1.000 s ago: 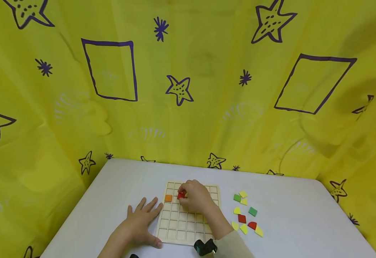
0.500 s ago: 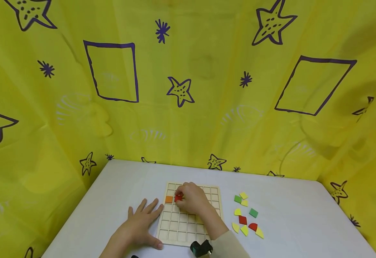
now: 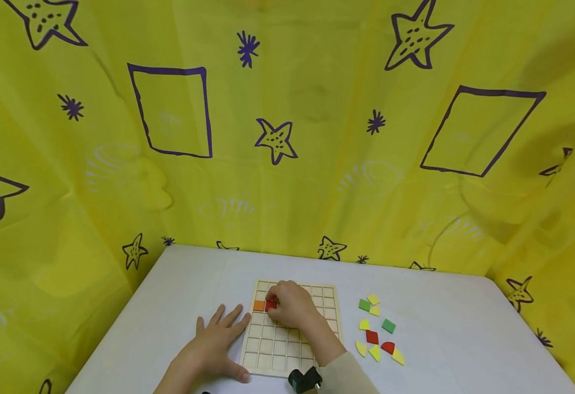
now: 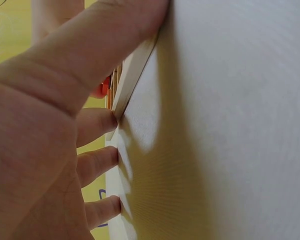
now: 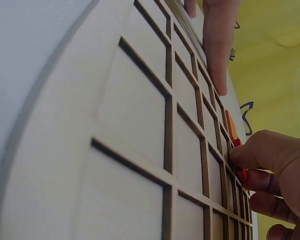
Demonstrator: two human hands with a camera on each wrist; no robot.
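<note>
Right grip (image 3: 292, 305) is pinching a red tile (image 3: 270, 306) between thumb and finger, at the ten o'clock part of the gridded wooden board (image 3: 266, 346). An orange tile (image 3: 258, 306) sits just beside it at nine o'clock. Left grip (image 3: 218, 339) holds nothing: fingers spread on the bench (image 3: 440, 328), thumb and index by the board's edge, around eight to nine o'clock.

What could go wrong, imo: if the red tile goes down a bit twisted, a corner could catch on those thin ridges and leave it tilted. Shove it too far toward nine and it might bump the orange one. A hard press could also slide the board if the left fingers aren't bracing it, and I can't tell how firmly they push.

Loose stuff lies well apart from the hands, off the board at three to four o'clock: green tiles (image 3: 388, 326), another red square (image 3: 372, 337), a rounded red piece (image 3: 388, 347) and some yellow pieces (image 3: 398, 357). The right forearm reaches in from five o'clock and hides some cells. Yellow curtain (image 3: 233, 180) hangs at twelve.
</note>
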